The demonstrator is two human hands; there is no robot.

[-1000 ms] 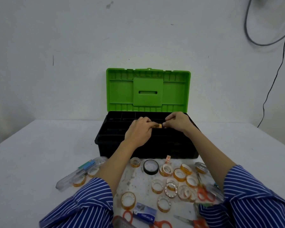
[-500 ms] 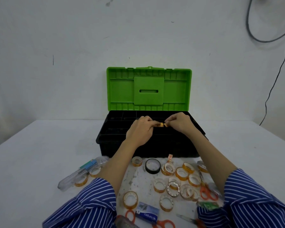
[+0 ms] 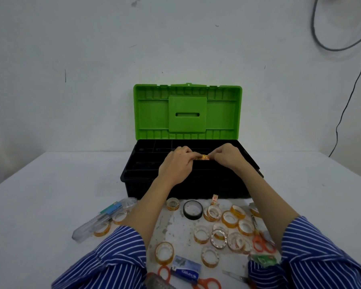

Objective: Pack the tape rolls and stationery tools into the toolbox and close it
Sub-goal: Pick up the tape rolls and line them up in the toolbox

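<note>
Both hands hover over the open black plastic toolbox (image 3: pixel 188 184) with its upright green lid (image 3: pixel 187 112), and little has changed from a second ago. The left hand (image 3: pixel 176 165) and right hand (image 3: pixel 227 156) still pinch one small orange-patterned tape roll (image 3: pixel 203 157) between curled fingertips, now held a touch higher above the middle compartments (which one, I cannot tell). Nearer than the wrists, the loose amber tape rolls (image 3: pixel 229 219), a black tape roll (image 3: pixel 193 210) and orange-handled scissors (image 3: pixel 263 243) lie on the white table (image 3: pixel 40 201) as before.
</note>
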